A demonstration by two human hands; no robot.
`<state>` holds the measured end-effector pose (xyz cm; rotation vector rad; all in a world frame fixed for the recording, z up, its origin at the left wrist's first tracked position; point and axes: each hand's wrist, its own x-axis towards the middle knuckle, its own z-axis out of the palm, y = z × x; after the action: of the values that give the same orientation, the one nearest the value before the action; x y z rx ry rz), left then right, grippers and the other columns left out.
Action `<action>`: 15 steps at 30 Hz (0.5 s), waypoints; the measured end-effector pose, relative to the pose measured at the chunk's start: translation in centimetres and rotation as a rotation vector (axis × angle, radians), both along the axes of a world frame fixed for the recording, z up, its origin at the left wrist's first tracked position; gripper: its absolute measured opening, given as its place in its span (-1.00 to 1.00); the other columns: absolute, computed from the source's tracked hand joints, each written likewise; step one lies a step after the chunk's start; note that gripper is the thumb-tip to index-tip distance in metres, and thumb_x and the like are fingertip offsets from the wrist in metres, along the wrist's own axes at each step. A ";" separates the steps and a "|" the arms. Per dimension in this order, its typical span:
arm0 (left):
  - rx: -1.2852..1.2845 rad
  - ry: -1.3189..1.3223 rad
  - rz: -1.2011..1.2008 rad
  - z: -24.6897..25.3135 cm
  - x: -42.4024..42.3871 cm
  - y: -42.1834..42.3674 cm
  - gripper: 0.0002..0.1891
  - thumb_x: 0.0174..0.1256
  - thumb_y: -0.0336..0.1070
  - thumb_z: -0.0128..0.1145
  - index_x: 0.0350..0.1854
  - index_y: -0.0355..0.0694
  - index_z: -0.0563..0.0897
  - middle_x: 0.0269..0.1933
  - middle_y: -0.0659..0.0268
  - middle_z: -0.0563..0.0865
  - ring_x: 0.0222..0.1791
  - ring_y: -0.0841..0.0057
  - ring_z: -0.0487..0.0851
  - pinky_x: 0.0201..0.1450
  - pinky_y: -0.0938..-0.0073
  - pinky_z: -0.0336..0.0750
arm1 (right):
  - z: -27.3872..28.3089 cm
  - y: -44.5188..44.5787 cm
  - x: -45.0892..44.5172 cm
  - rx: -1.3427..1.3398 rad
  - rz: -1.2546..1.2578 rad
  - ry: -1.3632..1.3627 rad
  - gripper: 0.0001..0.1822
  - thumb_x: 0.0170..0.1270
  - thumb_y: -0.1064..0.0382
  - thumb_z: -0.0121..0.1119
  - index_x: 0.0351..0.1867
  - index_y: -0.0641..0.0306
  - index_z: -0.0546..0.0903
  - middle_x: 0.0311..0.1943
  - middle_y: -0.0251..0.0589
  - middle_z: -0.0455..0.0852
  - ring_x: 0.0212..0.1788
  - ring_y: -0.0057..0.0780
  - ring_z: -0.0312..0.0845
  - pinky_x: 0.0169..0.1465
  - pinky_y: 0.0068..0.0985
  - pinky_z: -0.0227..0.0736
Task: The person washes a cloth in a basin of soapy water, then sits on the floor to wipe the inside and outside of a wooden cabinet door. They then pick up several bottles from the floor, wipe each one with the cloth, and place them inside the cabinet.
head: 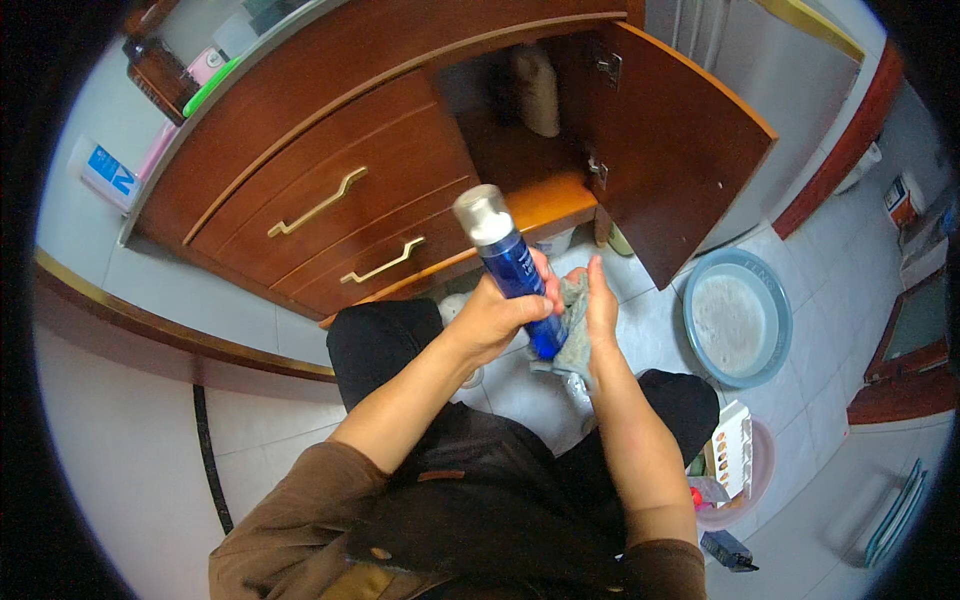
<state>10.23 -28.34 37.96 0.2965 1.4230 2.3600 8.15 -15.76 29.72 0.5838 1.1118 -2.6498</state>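
A blue bottle [516,271] with a white neck and a clear cap tilts up and to the left in front of my knees. My left hand [496,313] is wrapped around its middle, thumb across the front. In my right hand [600,311] is a grey-green cloth [574,330], pressed against or close beside the bottle's lower end; exact contact is hard to see. Beyond the hands is a wooden cabinet [330,172] with its right door [675,142] swung open. A pale, blurred object [538,90] shows inside the dark compartment.
A blue basin [739,316] of cloudy water rests on the tiled floor to the right. Nearer, a pink basin [754,480] holds assorted items, with a dark box [727,551] beside it. A tube [105,174] and a brown bottle [159,79] are at the countertop, upper left.
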 end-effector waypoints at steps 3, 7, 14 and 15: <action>-0.496 0.087 0.032 -0.4 0.8 -0.8 -0.66 -0.11 -0.38 0.30 -0.28 -0.20 0.44 -0.39 0.33 0.55 -0.34 0.58 0.52 -0.20 0.52 0.41 | -0.1 1.6 -1.6 -0.092 -0.224 -0.084 -0.44 0.20 -0.29 -0.11 -0.30 0.24 0.49 -0.37 -0.19 0.58 -0.32 -0.34 0.50 -0.21 -0.45 0.43; -0.989 0.416 0.153 -2.2 0.8 -1.7 -0.60 -0.14 -0.29 0.28 -0.21 -0.29 0.47 -0.38 0.24 0.61 -0.36 0.48 0.58 -0.20 0.48 0.44 | 5.5 4.4 -0.7 -0.520 -0.063 0.324 -0.32 0.21 -0.34 -0.21 -0.05 0.29 0.48 -0.08 -0.14 0.56 0.00 -0.28 0.45 0.08 -0.35 0.36; -1.389 0.800 0.059 -3.4 -1.1 -3.2 -0.61 -0.27 -0.41 0.24 -0.27 -0.22 0.47 -0.35 0.09 0.60 -0.32 0.08 0.57 -0.29 0.21 0.44 | 4.4 1.4 0.6 0.880 0.120 0.686 -0.74 0.32 0.13 -0.04 -0.37 0.30 0.46 -0.50 -0.36 0.45 -0.37 -0.65 0.30 -0.23 -0.62 0.27; -1.394 0.835 0.033 -3.5 -1.3 -3.4 -0.62 -0.27 -0.42 0.23 -0.28 -0.22 0.46 -0.35 0.11 0.60 -0.33 0.08 0.56 -0.30 0.19 0.43 | 3.9 1.2 0.5 0.905 0.126 0.616 -0.72 0.33 0.11 -0.06 -0.39 0.31 0.45 -0.53 -0.36 0.45 -0.38 -0.64 0.31 -0.24 -0.62 0.28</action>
<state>8.90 -31.71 34.42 0.8298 2.9646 0.7095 8.64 -14.60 33.60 -0.2347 2.4387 -2.1304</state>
